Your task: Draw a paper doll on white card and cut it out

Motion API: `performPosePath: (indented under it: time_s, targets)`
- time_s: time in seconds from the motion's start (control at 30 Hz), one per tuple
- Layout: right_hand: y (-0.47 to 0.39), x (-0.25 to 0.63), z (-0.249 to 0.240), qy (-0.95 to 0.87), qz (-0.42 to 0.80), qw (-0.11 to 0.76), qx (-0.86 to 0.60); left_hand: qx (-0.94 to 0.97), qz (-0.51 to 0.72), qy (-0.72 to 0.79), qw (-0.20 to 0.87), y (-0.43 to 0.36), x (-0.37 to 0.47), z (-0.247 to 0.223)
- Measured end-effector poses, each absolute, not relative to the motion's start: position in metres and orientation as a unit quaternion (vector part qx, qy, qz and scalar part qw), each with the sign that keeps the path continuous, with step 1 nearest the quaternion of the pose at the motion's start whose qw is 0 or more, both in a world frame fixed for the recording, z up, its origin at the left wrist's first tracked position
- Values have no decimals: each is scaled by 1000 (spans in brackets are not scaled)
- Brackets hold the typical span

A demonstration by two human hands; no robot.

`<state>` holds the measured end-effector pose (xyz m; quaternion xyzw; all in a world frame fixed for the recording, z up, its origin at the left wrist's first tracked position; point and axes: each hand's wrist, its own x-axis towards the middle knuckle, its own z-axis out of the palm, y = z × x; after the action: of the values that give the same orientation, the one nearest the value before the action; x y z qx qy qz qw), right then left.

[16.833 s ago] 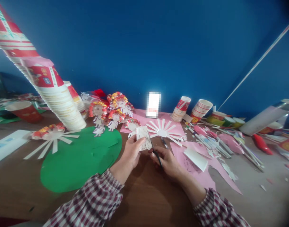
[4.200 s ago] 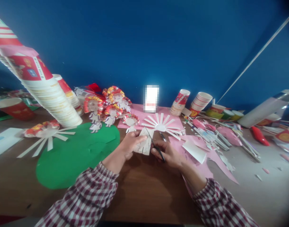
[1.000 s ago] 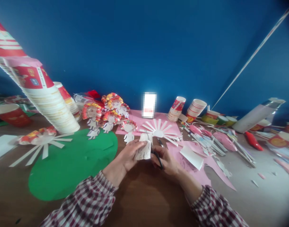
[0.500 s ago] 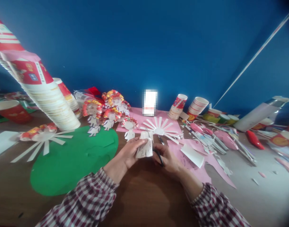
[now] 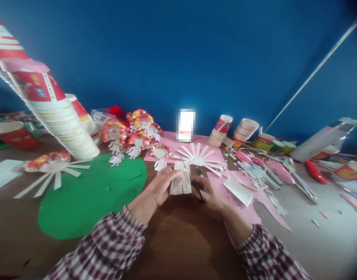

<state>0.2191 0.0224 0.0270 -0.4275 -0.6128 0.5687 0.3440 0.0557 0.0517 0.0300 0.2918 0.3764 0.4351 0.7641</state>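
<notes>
My left hand (image 5: 160,186) pinches a small piece of white paper (image 5: 180,183) with a figure outline drawn on it in dark lines. A slit shows at the paper's lower edge. My right hand (image 5: 209,192) is closed around the black handle of a pair of scissors (image 5: 198,191); the blades pass behind or along the paper and their tips show just above it. Right behind the paper lies a white cut-out with strips fanned out like rays (image 5: 197,160). A small paper figure with a curled red and yellow mane (image 5: 160,153) stands just left of it.
On the left are a green paper oval (image 5: 90,202), more maned paper figures (image 5: 114,134) and a tall leaning stack of paper cups (image 5: 70,128). Pink paper (image 5: 242,206), a pen (image 5: 199,172), paper scraps and cup stacks (image 5: 245,132) lie to the right. A bright pixelated patch stands at the back.
The drawn paper has turned so that more of its face and outline shows toward me. Both hands have shifted very slightly; the scissors stay in my right hand.
</notes>
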Motion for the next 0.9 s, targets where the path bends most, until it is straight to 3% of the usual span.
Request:
performPosePath:
  time_s: [0.9]
  targets:
    - [21, 217, 19, -587, 589, 356, -427, 279, 453, 415, 738, 51, 59, 27]
